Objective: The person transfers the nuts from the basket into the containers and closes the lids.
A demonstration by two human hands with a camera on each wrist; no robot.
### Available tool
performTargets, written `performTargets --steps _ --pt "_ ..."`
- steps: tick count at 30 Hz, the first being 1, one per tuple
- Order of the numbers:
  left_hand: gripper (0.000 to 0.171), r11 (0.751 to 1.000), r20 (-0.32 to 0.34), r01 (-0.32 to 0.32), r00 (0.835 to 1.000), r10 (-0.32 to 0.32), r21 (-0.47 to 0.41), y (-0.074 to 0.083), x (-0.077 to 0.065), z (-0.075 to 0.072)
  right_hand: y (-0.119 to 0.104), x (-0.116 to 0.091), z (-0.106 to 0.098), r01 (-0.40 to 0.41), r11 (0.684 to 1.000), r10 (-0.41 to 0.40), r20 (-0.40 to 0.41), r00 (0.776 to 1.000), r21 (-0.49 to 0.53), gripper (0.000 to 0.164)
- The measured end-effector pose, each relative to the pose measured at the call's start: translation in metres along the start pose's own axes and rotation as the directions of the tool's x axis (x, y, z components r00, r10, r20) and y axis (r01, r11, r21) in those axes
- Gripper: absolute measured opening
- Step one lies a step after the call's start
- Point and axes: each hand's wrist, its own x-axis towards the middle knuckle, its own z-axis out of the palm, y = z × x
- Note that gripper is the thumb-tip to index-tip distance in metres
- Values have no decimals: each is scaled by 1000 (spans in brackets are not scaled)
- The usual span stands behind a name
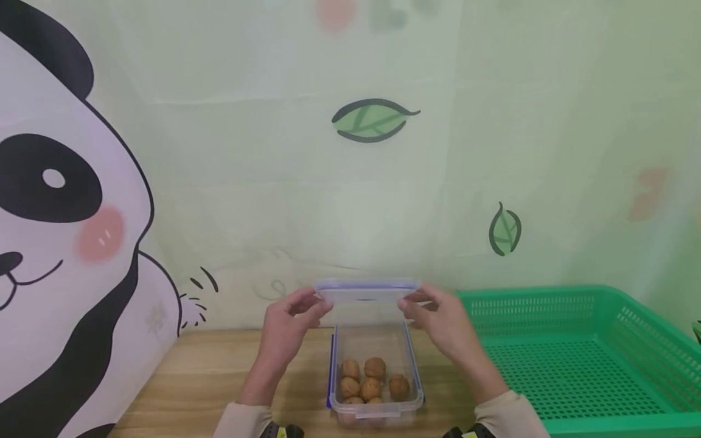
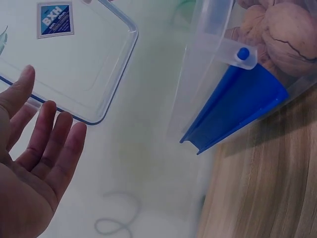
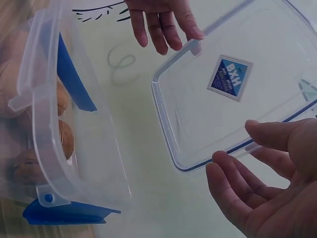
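A clear lid [image 1: 367, 297] with a blue sealing edge is held raised above the far end of a clear plastic container [image 1: 378, 409]. My left hand [image 1: 286, 323] pinches the lid's left edge between thumb and fingers, while my right hand [image 1: 442, 321] pinches its right edge. Several walnuts [image 1: 370, 388] lie in the container, mostly toward its near end and left side. In the left wrist view, a blue latch [image 2: 233, 104] hangs unfastened from the container's side. A square blue label [image 3: 230, 78] shows on the lid in the right wrist view.
A large green perforated basket [image 1: 580, 371] stands to the right, beyond my right forearm. The container rests on a wooden tabletop [image 1: 219, 371]. Behind the table hangs a pale green backdrop [image 1: 246, 152] printed with a panda and leaves.
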Motion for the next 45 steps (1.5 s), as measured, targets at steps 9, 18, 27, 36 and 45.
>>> performTargets --steps 9,18,27,36,45 --pt "41 997 -60 25 998 -21 71 1 0 1 1 1 3 15 996 -23 -92 995 -88 52" --pt "41 1000 -32 23 999 -23 10 3 -2 4 3 1 5 23 996 -32 -105 994 -90 44" --pt "50 997 17 49 999 -48 -51 3 -3 6 3 1 6 -8 999 5 -78 997 -39 49" --pt "44 993 53 106 993 -103 -56 -2 -5 8 3 -1 8 -40 989 38 -21 999 -139 52" --pt "47 975 147 221 964 -221 16 -9 -8 10 8 1 10 -98 946 110 24 994 -308 50"
